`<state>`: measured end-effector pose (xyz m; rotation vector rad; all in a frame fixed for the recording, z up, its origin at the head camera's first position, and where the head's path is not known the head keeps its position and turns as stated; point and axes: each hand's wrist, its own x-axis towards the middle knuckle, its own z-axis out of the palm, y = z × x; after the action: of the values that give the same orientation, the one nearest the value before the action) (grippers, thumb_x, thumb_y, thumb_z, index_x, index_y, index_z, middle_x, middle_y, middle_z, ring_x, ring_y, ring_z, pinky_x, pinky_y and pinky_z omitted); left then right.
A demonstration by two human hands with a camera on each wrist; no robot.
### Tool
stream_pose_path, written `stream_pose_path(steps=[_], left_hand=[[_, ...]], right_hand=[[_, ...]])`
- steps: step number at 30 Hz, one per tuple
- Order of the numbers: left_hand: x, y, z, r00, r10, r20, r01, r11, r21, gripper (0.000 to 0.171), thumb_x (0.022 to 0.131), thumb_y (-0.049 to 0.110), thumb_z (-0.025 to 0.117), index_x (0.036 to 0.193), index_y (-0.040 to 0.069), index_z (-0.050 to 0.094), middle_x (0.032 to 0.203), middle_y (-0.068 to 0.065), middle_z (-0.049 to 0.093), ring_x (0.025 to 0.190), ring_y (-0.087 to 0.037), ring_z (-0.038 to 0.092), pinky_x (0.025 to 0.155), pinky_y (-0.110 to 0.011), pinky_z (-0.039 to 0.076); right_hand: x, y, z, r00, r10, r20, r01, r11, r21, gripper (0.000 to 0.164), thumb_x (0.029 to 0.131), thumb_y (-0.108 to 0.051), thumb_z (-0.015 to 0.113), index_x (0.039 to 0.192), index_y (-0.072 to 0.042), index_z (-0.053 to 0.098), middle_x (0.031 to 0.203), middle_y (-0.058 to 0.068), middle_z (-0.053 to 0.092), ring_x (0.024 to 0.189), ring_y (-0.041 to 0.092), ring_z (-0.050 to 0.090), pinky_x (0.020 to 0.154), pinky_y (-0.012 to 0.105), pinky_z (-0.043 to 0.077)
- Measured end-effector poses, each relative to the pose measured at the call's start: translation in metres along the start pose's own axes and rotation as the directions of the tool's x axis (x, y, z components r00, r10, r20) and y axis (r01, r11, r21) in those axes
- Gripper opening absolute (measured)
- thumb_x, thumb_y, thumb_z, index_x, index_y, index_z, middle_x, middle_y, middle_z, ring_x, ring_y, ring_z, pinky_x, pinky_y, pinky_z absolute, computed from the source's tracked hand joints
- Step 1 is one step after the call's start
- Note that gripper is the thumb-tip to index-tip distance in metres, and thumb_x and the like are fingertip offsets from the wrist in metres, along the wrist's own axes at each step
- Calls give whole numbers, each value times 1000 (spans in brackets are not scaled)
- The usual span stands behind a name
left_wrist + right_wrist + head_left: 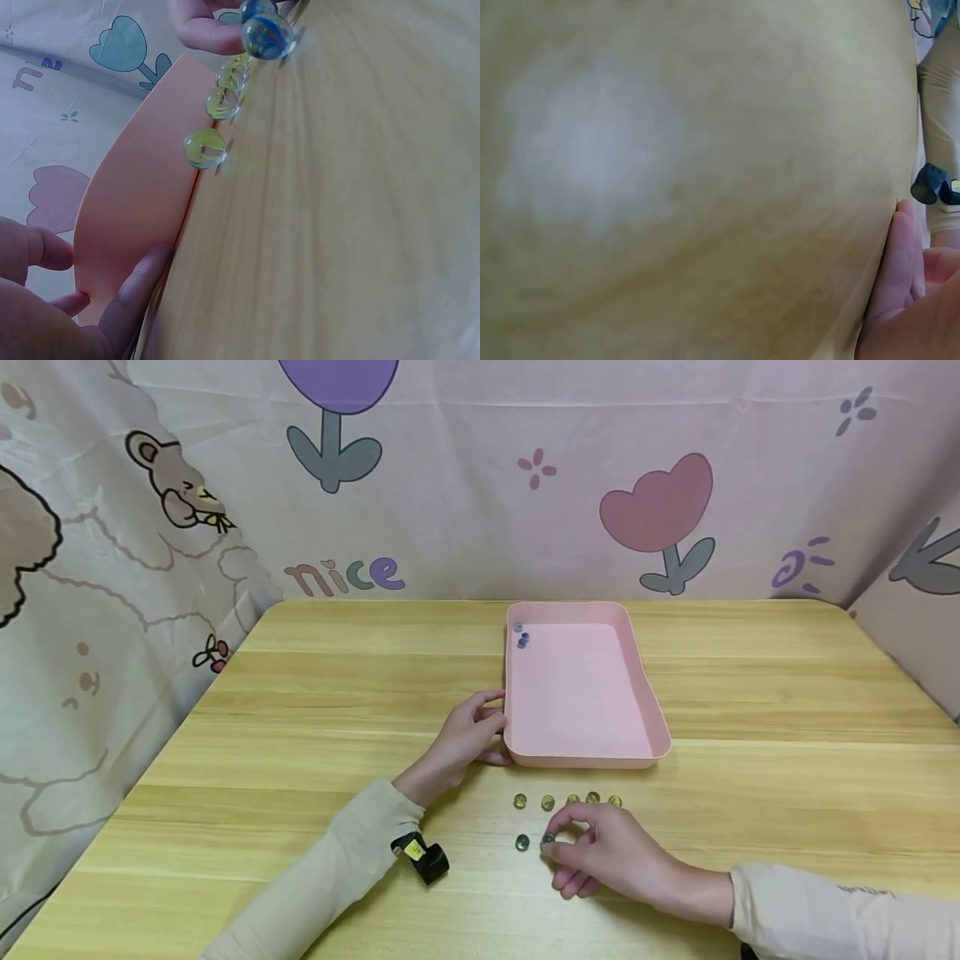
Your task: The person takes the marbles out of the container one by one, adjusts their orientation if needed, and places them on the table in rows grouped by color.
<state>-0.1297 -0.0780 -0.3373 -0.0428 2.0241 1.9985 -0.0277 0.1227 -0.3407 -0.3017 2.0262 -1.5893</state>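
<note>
My right hand [615, 853] pinches a dark blue glass marble [548, 839] between thumb and index finger, low over the table. Just left of it lies another blue marble [522, 842], which shows blue swirls in the left wrist view. Behind them several yellow marbles [520, 802] form a row, partly covered by the right hand. My left hand [459, 742] rests its fingers against the left wall of a pink tray [585, 762], near the front corner. In the left wrist view, those fingers [139, 289] touch the tray's outer wall. A few small blue marbles [524, 637] sit in the tray's far left corner.
The wood-grain table [360, 693] reaches back to a printed cloth [465, 485] that hangs behind and at both sides. A black camera [430, 862] is strapped at the left wrist. In the right wrist view, tabletop fills most of the picture.
</note>
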Motion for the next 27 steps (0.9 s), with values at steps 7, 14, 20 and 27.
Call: stream_pose_path(steps=[7,14,20,27], left_hand=[[-1,2,2,1000,-7,-2,7,1000,0,54,92,1,50,144,4,40,126,-23,52,106,-33,59,66,-39,62],[-1,1,1,1000,-10,-12,10,1000,4,54,92,0,50,144,5,41,125,-22,53,105,-32,59,65,-39,62],[-1,-1,-1,1000,-2,-13,2,1000,6,54,91,0,50,144,3,40,127,-23,52,107,-33,58,65,-39,62],[0,-1,0,1000,10,-1,-10,1000,1,54,91,0,49,145,2,39,127,-24,52,108,-34,58,66,-40,62]], right_hand=[[0,2,0,1000,12,-12,-12,1000,16,19,89,-11,66,102,2,61,66,13,67,58,26,67,53,36,60],[-4,3,0,999,-35,8,35,999,18,18,88,-9,67,100,4,61,68,12,66,62,24,65,58,33,61],[-3,0,0,997,-75,7,76,996,-46,15,88,-8,68,97,2,62,68,9,65,64,21,64,57,31,61],[-2,-1,0,996,-87,0,87,994,-59,14,88,-6,67,96,3,61,68,9,66,62,22,65,56,31,61]])
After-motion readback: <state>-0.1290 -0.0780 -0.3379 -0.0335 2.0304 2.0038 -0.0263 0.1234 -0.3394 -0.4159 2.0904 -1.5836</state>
